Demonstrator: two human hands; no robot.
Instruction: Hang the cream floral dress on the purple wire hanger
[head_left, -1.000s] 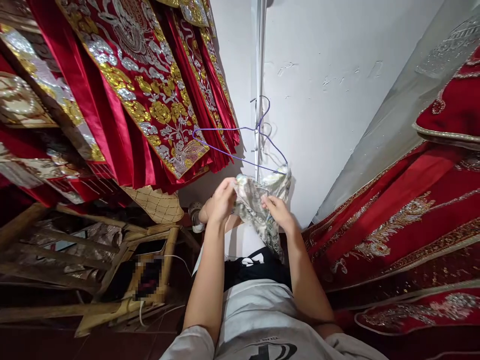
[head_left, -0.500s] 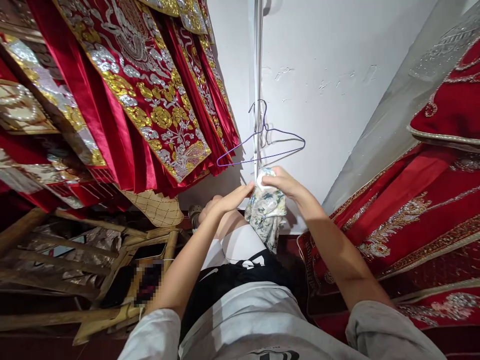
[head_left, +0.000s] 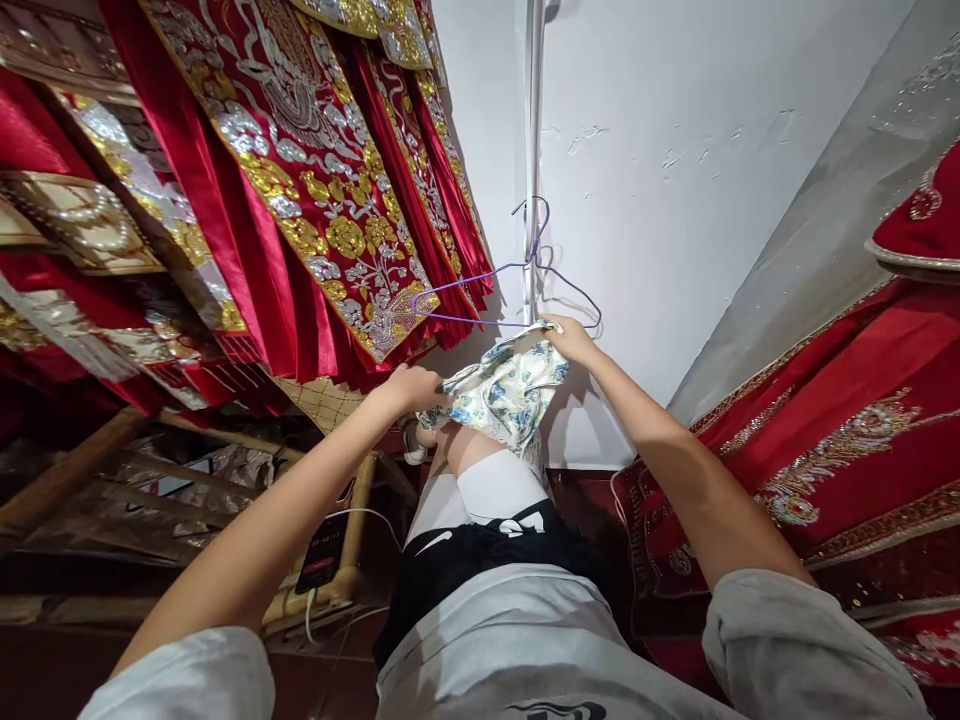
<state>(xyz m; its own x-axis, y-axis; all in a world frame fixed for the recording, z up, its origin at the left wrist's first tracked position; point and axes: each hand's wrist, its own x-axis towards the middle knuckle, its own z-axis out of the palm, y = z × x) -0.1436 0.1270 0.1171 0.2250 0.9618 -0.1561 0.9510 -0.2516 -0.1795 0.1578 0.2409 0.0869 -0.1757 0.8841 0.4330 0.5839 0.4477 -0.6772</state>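
Note:
A white garment with a blue and green floral print [head_left: 504, 392] is stretched between my two hands, in front of my knees. My left hand [head_left: 414, 388] grips its left end, fingers closed on the cloth. At its upper right edge, my right hand [head_left: 571, 338] pinches the fabric. Folds hide the garment's exact kind, and its lower part hangs down beside my leg. Just above and behind the cloth, a thin purple wire hanger [head_left: 510, 268] hangs at the pole with nothing on it. My right fingers are close to the hanger's lower right corner.
Red embroidered garments [head_left: 352, 230] hang on the left, and more red beaded clothing [head_left: 840, 400] fills the right side. A vertical metal pole [head_left: 534, 120] stands before the white wall [head_left: 645, 110]. At lower left, a phone [head_left: 321, 552] with a cable lies on a bamboo rack [head_left: 351, 545].
My hands have moved apart, the left one to the left and now gripping the cloth. The bunched garment has been spread out sideways. The view has shifted slightly.

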